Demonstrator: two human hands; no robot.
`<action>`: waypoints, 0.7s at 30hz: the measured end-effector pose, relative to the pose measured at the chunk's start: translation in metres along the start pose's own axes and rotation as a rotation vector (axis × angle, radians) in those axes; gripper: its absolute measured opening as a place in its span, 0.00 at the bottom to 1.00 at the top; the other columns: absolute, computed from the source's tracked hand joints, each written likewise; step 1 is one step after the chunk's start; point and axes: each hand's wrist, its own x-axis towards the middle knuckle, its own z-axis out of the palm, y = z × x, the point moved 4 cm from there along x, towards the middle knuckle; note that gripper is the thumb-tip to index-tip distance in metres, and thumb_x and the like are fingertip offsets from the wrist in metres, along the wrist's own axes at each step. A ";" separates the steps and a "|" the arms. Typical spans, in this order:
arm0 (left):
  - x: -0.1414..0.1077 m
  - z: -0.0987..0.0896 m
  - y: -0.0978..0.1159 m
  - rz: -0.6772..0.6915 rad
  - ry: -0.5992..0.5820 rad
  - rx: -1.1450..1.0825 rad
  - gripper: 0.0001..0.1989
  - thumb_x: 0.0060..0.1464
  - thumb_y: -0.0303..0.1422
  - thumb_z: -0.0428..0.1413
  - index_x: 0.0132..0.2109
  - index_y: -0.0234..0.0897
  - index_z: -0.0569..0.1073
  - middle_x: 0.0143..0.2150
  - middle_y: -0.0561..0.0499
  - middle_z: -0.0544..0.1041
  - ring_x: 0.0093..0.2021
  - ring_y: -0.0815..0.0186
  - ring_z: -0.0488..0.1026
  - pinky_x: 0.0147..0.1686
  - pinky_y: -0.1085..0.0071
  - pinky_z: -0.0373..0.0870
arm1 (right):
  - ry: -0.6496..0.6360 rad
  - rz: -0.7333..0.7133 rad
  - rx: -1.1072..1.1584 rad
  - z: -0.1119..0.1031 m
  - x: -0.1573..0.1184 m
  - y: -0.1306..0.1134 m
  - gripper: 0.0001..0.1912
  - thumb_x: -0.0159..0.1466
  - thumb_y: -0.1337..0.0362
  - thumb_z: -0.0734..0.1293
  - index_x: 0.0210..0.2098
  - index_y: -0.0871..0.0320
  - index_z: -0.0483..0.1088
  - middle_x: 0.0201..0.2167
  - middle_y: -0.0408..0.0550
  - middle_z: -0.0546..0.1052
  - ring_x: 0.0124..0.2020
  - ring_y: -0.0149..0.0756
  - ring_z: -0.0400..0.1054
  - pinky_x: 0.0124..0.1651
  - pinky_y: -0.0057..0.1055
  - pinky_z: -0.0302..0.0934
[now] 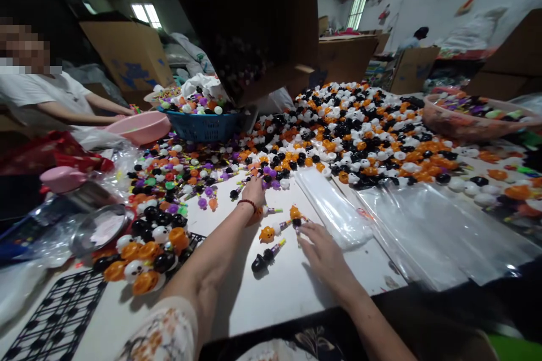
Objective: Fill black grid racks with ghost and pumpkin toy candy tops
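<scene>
My left hand (254, 190), with a dark red bead bracelet at the wrist, reaches forward to the pile's edge beside purple pieces (271, 176). Its fingertips are hard to make out among the small pieces. On the white tabletop (249, 299), my right hand (325, 254) has its fingers extended and apart. Their tips are beside or touching a small stick toy with an orange and black top (296, 219). To its left lie an orange pumpkin-like stick toy (267, 233) and a black-hatted one (263, 260) with a yellow and purple stem. Another orange toy lies partly behind my left wrist.
Clear plastic bags (334, 208) lie to the right. A large heap of orange, black and white pieces (359, 130) spreads behind, below a tilted cardboard box (262, 5). A blue basket (203, 126) and black grid tray (55, 316) are leftward. Another person works at a pink basin (141, 128).
</scene>
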 end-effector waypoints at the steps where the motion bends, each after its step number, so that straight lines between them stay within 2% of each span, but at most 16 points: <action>1: 0.003 0.002 -0.003 -0.015 -0.011 0.004 0.10 0.57 0.31 0.59 0.45 0.33 0.73 0.50 0.43 0.74 0.51 0.58 0.71 0.54 0.56 0.65 | -0.012 0.021 0.025 0.004 -0.003 -0.001 0.16 0.69 0.58 0.60 0.50 0.56 0.74 0.51 0.56 0.76 0.56 0.48 0.68 0.62 0.51 0.61; 3: 0.000 0.005 -0.005 -0.032 -0.023 -0.003 0.08 0.57 0.33 0.59 0.41 0.32 0.73 0.45 0.43 0.75 0.46 0.59 0.72 0.49 0.58 0.67 | -0.037 0.114 0.092 0.013 -0.004 -0.001 0.19 0.70 0.56 0.60 0.54 0.56 0.72 0.53 0.57 0.76 0.56 0.48 0.69 0.62 0.52 0.61; 5: -0.015 0.010 -0.001 -0.013 -0.026 -0.035 0.07 0.57 0.33 0.58 0.39 0.32 0.73 0.41 0.42 0.76 0.43 0.59 0.73 0.45 0.62 0.68 | -0.053 0.235 0.181 0.021 0.001 0.003 0.24 0.70 0.53 0.59 0.60 0.56 0.67 0.56 0.58 0.74 0.58 0.49 0.69 0.62 0.52 0.62; 7: -0.038 0.017 0.010 0.046 -0.043 -0.089 0.08 0.58 0.34 0.56 0.40 0.34 0.73 0.40 0.43 0.77 0.41 0.60 0.73 0.41 0.66 0.67 | -0.039 0.323 0.281 0.030 0.012 0.007 0.30 0.70 0.51 0.59 0.67 0.57 0.58 0.61 0.60 0.70 0.61 0.48 0.66 0.62 0.50 0.63; 9: -0.066 0.027 0.025 0.127 -0.098 -0.149 0.06 0.58 0.34 0.55 0.41 0.37 0.74 0.39 0.48 0.78 0.38 0.63 0.73 0.38 0.70 0.68 | 0.003 0.370 0.345 0.036 0.027 0.012 0.34 0.69 0.50 0.59 0.69 0.58 0.53 0.63 0.61 0.68 0.63 0.47 0.65 0.62 0.48 0.63; 11: -0.090 0.035 0.037 0.204 -0.173 -0.186 0.05 0.55 0.31 0.57 0.40 0.39 0.75 0.36 0.51 0.78 0.35 0.65 0.73 0.35 0.72 0.68 | 0.050 0.390 0.340 0.039 0.039 0.017 0.33 0.68 0.49 0.60 0.67 0.59 0.57 0.60 0.62 0.71 0.60 0.49 0.67 0.61 0.50 0.63; 13: -0.100 0.037 0.043 0.250 -0.205 -0.194 0.08 0.52 0.28 0.57 0.41 0.39 0.76 0.37 0.51 0.78 0.36 0.65 0.74 0.36 0.71 0.69 | 0.087 0.389 0.310 0.037 0.044 0.022 0.32 0.66 0.49 0.62 0.64 0.59 0.62 0.55 0.61 0.75 0.56 0.50 0.71 0.57 0.49 0.65; 15: -0.091 0.034 0.043 0.252 -0.169 -0.171 0.12 0.54 0.26 0.54 0.45 0.38 0.76 0.43 0.47 0.77 0.41 0.63 0.74 0.41 0.69 0.70 | 0.109 0.404 0.318 0.033 0.042 0.024 0.32 0.66 0.48 0.63 0.64 0.59 0.63 0.49 0.58 0.78 0.48 0.47 0.75 0.50 0.45 0.70; 18: -0.052 0.030 0.044 0.240 -0.087 -0.094 0.15 0.60 0.27 0.49 0.52 0.36 0.73 0.52 0.42 0.73 0.50 0.59 0.72 0.50 0.65 0.68 | 0.078 0.455 0.364 0.028 0.029 0.023 0.32 0.67 0.48 0.62 0.64 0.58 0.62 0.38 0.52 0.80 0.34 0.41 0.75 0.38 0.38 0.71; 19: -0.038 0.032 0.046 0.246 -0.080 -0.065 0.15 0.62 0.29 0.49 0.54 0.37 0.72 0.54 0.42 0.71 0.51 0.59 0.71 0.52 0.64 0.67 | 0.063 0.452 0.364 0.026 0.024 0.020 0.30 0.66 0.48 0.63 0.63 0.57 0.64 0.38 0.51 0.80 0.33 0.41 0.75 0.38 0.38 0.71; 21: -0.012 0.040 0.052 0.262 -0.098 -0.005 0.15 0.64 0.35 0.50 0.55 0.38 0.72 0.55 0.42 0.70 0.52 0.58 0.71 0.53 0.63 0.66 | 0.040 0.398 0.334 0.023 0.017 0.012 0.27 0.66 0.50 0.65 0.60 0.55 0.69 0.43 0.53 0.80 0.40 0.43 0.75 0.44 0.40 0.71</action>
